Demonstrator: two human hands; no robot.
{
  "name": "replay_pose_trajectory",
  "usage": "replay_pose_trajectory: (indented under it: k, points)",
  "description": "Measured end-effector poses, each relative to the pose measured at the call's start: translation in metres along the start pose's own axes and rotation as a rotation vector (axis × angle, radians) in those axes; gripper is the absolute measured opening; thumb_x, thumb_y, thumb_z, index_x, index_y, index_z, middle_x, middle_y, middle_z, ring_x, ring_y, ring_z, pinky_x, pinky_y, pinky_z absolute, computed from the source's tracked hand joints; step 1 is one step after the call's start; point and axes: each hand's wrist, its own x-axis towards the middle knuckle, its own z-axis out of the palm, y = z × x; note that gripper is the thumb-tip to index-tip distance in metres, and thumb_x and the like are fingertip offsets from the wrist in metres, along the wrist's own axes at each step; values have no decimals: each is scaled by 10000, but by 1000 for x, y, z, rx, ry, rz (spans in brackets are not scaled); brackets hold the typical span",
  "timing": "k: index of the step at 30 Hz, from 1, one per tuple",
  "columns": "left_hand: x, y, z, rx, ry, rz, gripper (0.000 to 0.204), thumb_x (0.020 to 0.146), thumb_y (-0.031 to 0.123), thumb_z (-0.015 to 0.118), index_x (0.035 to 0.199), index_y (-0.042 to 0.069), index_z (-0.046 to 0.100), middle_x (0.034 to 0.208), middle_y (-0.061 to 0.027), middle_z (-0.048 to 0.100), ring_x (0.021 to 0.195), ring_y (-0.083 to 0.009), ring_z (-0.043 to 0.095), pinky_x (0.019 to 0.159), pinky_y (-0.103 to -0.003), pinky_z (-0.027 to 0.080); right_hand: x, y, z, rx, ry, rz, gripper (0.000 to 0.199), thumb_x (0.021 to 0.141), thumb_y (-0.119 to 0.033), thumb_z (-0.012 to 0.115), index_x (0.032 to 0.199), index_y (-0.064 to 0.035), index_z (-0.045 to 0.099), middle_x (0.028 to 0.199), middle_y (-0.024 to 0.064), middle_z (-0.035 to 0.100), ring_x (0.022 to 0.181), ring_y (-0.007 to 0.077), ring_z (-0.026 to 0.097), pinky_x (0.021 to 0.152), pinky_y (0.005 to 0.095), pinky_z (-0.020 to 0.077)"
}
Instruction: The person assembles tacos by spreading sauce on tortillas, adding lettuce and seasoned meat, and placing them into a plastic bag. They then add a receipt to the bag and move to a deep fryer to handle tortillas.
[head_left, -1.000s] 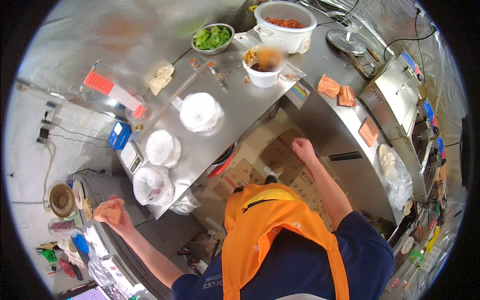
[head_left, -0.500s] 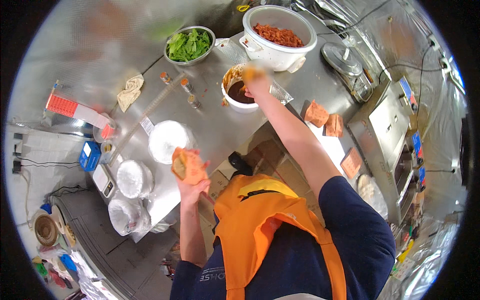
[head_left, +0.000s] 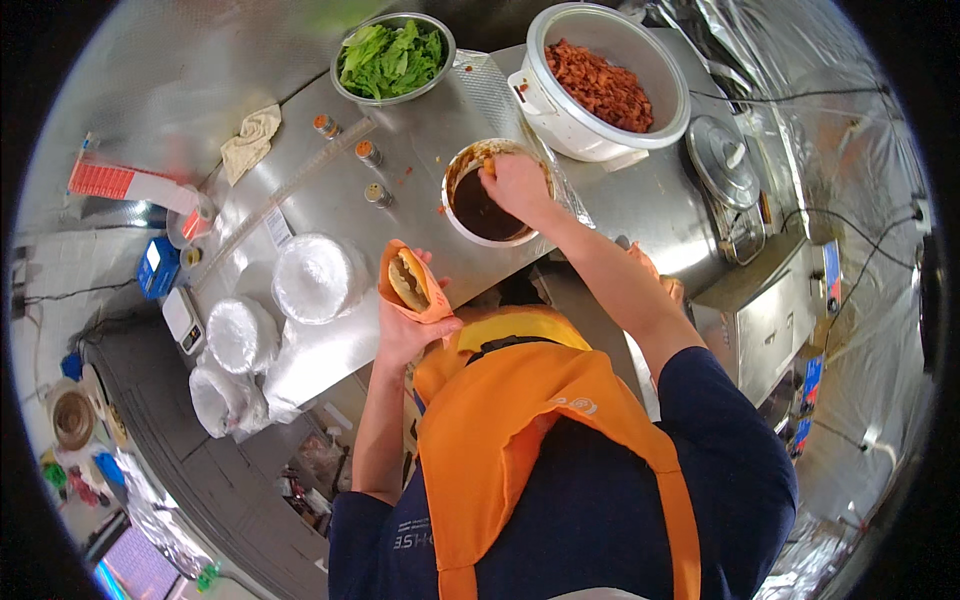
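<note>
My left hand (head_left: 402,336) is wrapped round an orange paper sleeve (head_left: 430,310) holding a split flatbread (head_left: 408,280), its opening facing up with some filling inside. Over the white sauce bowl (head_left: 449,205), my right hand (head_left: 520,187) is closed on a slim orange-yellow handle (head_left: 489,167); the rest of that tool is hidden. Dark brown sauce (head_left: 485,208) fills the bottom of the bowl, and smears coat its inner wall.
Behind the bowl stand a white pot (head_left: 560,125) of chopped reddish meat and a steel bowl (head_left: 345,88) of green leaves. Several shaker jars (head_left: 368,153) and plastic-wrapped stacks (head_left: 318,278) are on the left. A metal lid (head_left: 722,165) lies at right.
My left hand has turned the sleeved flatbread so its opening shows more from above. My right hand has come down into the sauce bowl. The whole view has shifted slightly.
</note>
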Motion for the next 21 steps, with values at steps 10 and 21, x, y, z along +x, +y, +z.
replay_pose_trajectory:
  k: [10,21]
  points:
    - [13,-48,28,392,239,-59,1169,576,242,1032,1503,20,355,1341,-100,590,1233,-229,597,1064,-390,501,15,2,24,236,-188,-179,418,916,-322,692,753,63,682,756,280,686,739,444,694,705,516,563]
    - [38,-31,33,-143,154,85,1148,606,105,995,1538,81,325,1411,-100,509,1156,-193,616,944,-398,573,-3,6,-8,844,-237,456,337,966,-287,721,893,42,719,736,132,712,604,205,690,577,333,569]
